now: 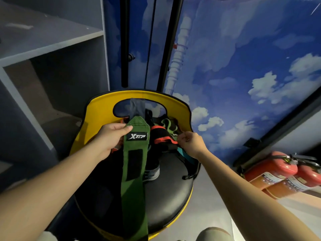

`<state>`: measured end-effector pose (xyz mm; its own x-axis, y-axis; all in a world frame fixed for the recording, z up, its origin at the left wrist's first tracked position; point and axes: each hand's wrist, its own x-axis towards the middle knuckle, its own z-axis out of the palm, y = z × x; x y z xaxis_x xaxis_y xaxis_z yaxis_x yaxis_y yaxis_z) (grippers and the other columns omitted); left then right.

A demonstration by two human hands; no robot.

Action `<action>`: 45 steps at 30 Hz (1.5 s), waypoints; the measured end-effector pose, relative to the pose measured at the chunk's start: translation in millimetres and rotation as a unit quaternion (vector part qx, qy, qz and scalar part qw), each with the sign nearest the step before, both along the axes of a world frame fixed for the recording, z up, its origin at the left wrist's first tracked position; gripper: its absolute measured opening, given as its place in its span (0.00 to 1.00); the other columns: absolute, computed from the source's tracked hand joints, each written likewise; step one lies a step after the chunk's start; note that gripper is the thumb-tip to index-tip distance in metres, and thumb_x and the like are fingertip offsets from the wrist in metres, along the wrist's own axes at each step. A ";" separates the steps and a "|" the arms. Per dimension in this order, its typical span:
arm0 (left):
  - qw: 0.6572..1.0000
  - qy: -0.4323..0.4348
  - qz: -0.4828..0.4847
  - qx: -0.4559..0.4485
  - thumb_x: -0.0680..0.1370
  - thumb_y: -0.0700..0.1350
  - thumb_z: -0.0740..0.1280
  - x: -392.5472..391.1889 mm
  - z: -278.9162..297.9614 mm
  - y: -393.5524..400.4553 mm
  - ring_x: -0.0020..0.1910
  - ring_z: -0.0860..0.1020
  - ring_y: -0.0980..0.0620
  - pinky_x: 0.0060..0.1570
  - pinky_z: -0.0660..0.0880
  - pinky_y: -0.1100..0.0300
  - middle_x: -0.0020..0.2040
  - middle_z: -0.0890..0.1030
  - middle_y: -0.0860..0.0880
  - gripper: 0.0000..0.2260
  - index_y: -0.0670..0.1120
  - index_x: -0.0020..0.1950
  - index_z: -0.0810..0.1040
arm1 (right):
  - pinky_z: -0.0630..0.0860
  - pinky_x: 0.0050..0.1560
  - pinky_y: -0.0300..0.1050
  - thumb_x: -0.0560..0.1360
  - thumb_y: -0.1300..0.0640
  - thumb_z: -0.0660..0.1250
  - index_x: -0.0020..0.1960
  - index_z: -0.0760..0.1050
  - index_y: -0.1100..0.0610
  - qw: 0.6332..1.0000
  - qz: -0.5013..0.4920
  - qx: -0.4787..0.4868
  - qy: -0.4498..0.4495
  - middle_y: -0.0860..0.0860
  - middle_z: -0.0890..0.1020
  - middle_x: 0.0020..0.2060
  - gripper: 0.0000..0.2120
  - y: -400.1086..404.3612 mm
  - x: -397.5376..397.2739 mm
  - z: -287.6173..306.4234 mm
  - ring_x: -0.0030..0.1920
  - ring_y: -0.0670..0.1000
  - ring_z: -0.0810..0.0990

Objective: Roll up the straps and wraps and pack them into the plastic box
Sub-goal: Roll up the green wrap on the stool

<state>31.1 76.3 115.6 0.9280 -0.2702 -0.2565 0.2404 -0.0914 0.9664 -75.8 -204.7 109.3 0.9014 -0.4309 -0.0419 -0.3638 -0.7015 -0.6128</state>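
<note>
Blue sky-and-cloud wall (243, 66) behind, grey shelf unit (52, 49) at left, yellow-and-black chair (170, 188) in the middle carrying the gear.

Green wrap (134, 180) with a white-on-black logo patch runs lengthwise down the middle of the chair seat, its top end up near the backrest, the rest trailing toward the camera and over the seat's front edge. A black velcro patch sits on it below the logo.

Left hand (111, 136) pinches the wrap's top end, thumb on top at the left edge beside the logo, fingers curled underneath. Right hand (189, 141) is apart from the green wrap, off to its right, fingers curled and pinching the edge of a black strap with red trim (161, 136). Hands are separate, the black strap pile between them.

Behind the black strap, a light green loop (166, 125) lies against the backrest. A teal strap (184, 155) shows just below the right hand. A grey strap (137, 106) hangs through the backrest cutout above the green wrap. A grey-edged rolled piece (152, 173) sits on the seat just right of the green wrap.

Two red fire extinguishers (281, 173) lie on the floor at right, well apart from the chair. A knee (213, 234) shows at the bottom edge.
</note>
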 end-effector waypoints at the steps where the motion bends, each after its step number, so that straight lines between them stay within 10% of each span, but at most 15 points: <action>1: 1.000 0.005 0.002 0.000 0.75 0.46 0.76 2.5 -4.3 -2.1 0.54 0.83 0.44 0.58 0.75 0.50 0.53 0.86 0.44 0.14 0.43 0.58 0.84 | 0.74 0.46 0.41 0.77 0.56 0.68 0.48 0.83 0.52 1.000 -0.005 -0.006 0.009 0.50 0.84 0.44 0.05 -6.0 -0.2 -5.4 0.50 0.55 0.82; 8: 1.000 0.018 -0.004 -0.012 0.77 0.42 0.73 9.9 -18.2 -19.7 0.45 0.83 0.47 0.44 0.75 0.58 0.50 0.87 0.44 0.06 0.44 0.53 0.85 | 0.76 0.48 0.42 0.76 0.56 0.70 0.52 0.84 0.55 0.999 -0.019 -0.027 0.038 0.53 0.86 0.49 0.07 -31.3 14.1 -35.0 0.52 0.56 0.82; 18: 0.999 0.032 -0.005 -0.006 0.76 0.43 0.74 22.6 -25.5 -42.9 0.53 0.84 0.45 0.62 0.77 0.50 0.50 0.87 0.46 0.07 0.45 0.53 0.85 | 0.70 0.37 0.45 0.70 0.41 0.75 0.51 0.84 0.51 0.991 -0.006 -0.122 0.061 0.52 0.83 0.45 0.17 -49.3 51.3 -64.1 0.45 0.57 0.80; 30: 0.999 0.031 -0.007 0.001 0.77 0.42 0.73 20.7 -22.3 -42.0 0.48 0.84 0.50 0.53 0.78 0.55 0.48 0.87 0.47 0.03 0.47 0.50 0.85 | 0.75 0.39 0.49 0.78 0.55 0.64 0.47 0.81 0.57 0.962 -0.043 -0.239 0.123 0.58 0.83 0.43 0.09 -67.0 47.3 -58.7 0.39 0.59 0.76; 45: 1.000 0.013 0.010 -0.007 0.76 0.44 0.75 2.3 15.2 -33.5 0.53 0.84 0.44 0.60 0.79 0.46 0.49 0.87 0.46 0.10 0.43 0.56 0.85 | 0.81 0.43 0.42 0.78 0.57 0.72 0.49 0.84 0.57 0.978 -0.090 0.177 -0.057 0.54 0.86 0.45 0.04 -52.5 40.8 18.4 0.44 0.52 0.85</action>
<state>33.4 42.8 130.8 0.9260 -0.2564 -0.2769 0.2673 -0.0725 0.9609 -35.0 -257.2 127.7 0.8192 -0.5605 -0.1213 -0.3774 -0.3678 -0.8499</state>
